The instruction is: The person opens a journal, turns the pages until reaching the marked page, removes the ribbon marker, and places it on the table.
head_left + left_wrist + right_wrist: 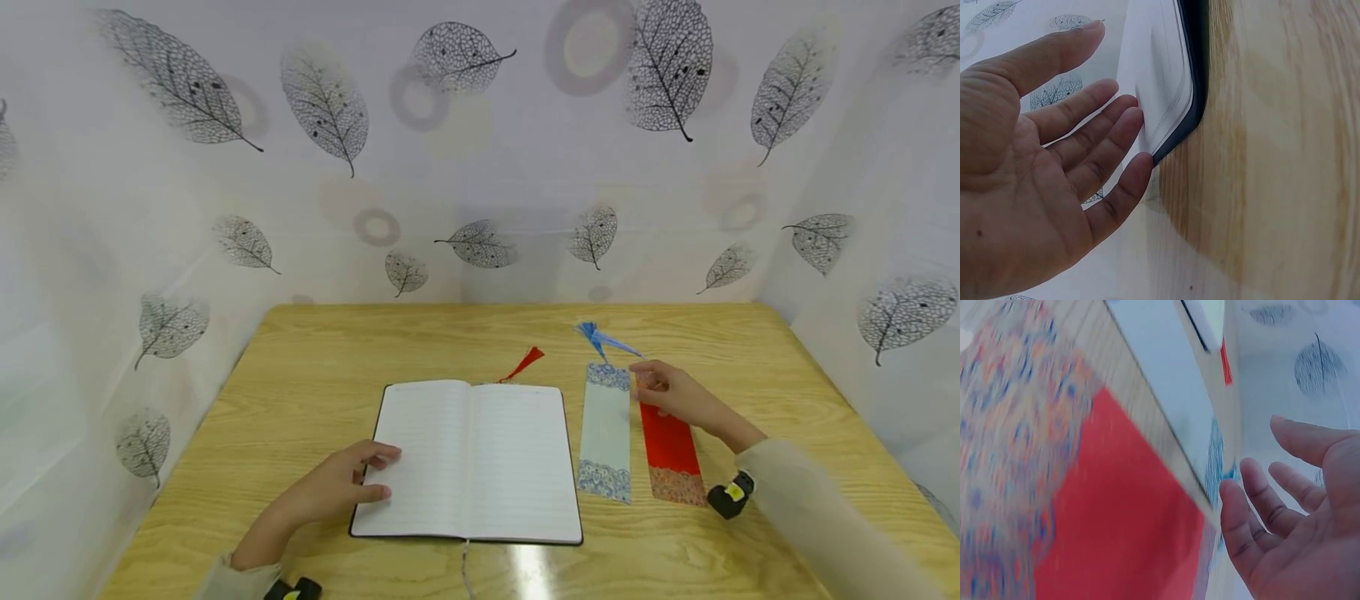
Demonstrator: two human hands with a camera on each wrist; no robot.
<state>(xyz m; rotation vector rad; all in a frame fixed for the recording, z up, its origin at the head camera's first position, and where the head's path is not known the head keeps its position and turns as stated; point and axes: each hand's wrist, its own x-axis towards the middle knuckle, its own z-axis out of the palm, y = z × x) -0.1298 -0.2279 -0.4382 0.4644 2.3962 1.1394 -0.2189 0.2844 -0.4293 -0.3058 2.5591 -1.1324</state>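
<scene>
An open notebook (517, 467) with blank lined pages lies on the table. At its left edge is my left hand (341, 481), fingers loosely spread over the page margin; in the left wrist view the fingertips (1138, 172) are at the notebook's dark cover corner, holding nothing. To the right lies a red bookmark (667, 442) with patterned ends. My right hand (678, 396) hovers over its upper end, fingers relaxed and slightly bent; the right wrist view shows nothing gripped. Between notebook and red bookmark lies a pale bookmark (606, 425) with blue patterned ends and a blue tassel (591, 335).
A red tassel (528, 360) sticks out from beneath the notebook's top edge. A thin ribbon (467, 567) hangs from its lower edge. The wooden table (337, 342) is backed and flanked by leaf-printed white cloth (510, 158).
</scene>
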